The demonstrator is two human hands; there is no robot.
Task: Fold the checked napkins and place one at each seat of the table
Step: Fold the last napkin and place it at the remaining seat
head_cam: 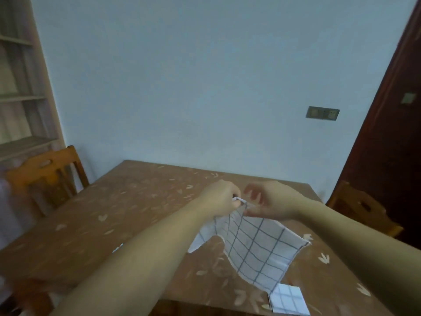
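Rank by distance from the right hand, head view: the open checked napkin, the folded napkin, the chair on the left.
1. Open checked napkin: pinched at its top corner by the right hand.
2. Folded napkin: near edge of the table, right side.
3. Chair on the left: past the table's left side.

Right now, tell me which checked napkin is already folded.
The small square napkin at the table's near edge; the larger napkin hangs open, pinched by left hand and right hand.

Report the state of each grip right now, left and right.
Left-hand grip: closed round the top corner of the checked napkin.
Right-hand grip: pinching the same napkin's top edge, other fingers loose.
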